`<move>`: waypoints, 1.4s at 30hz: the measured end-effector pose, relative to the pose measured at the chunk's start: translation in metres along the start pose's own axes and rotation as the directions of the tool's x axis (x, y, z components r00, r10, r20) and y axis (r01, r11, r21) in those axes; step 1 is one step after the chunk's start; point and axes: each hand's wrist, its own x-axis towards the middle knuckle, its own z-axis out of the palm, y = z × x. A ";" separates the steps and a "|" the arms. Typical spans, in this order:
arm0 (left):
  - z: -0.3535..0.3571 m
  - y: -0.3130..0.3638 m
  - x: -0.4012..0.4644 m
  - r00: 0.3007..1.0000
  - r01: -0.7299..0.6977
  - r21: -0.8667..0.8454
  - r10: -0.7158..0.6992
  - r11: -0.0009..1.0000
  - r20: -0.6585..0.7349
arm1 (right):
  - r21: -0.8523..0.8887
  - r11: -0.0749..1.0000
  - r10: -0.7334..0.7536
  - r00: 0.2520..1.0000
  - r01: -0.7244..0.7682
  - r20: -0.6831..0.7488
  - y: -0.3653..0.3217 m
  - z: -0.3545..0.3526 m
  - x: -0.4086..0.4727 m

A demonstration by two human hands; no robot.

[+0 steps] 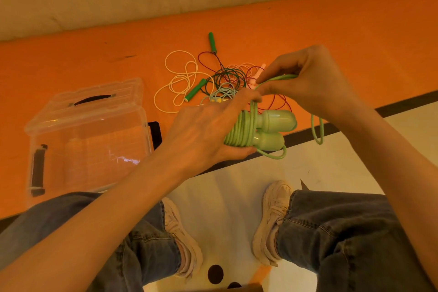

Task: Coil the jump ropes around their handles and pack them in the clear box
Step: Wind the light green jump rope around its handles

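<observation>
My left hand [206, 135] grips two pale green jump rope handles [272, 130] held side by side, with the pale green rope [241, 128] coiled several times around them. My right hand [305, 80] pinches the loose part of that green rope [316, 130], which loops down to the right. The clear box [87, 135] stands open on the orange mat at the left, its lid [94, 99] tipped back. Beyond my hands lies a tangle of other ropes [225, 78]: a white one, a dark one with green handles [195, 90], a pink one and a light blue one.
The orange mat [331, 31] meets a pale cushioned wall at the top. A black stripe [407, 102] edges the mat against the white floor. My knees in jeans and two pale shoes [272, 220] fill the lower view. A second green handle [212, 41] lies farther back.
</observation>
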 end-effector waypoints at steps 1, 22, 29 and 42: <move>0.000 -0.001 0.000 1.000 -0.032 0.007 0.032 0.999 0.000 | 0.001 1.000 -0.001 1.000 0.001 0.008 0.000 0.000 0.000; 0.003 -0.010 -0.003 0.952 0.253 -0.360 -0.297 0.898 -0.073 | -0.040 0.945 0.313 0.861 -0.325 0.402 0.010 -0.012 -0.014; 0.006 -0.018 -0.003 0.946 0.288 -0.284 -0.318 0.914 -0.064 | -0.001 0.958 0.248 0.828 -0.286 0.504 -0.009 -0.004 -0.030; 0.012 -0.016 0.001 0.964 0.254 0.025 -0.251 0.967 -0.082 | -0.025 0.978 0.200 0.883 -0.209 0.425 -0.022 0.009 -0.042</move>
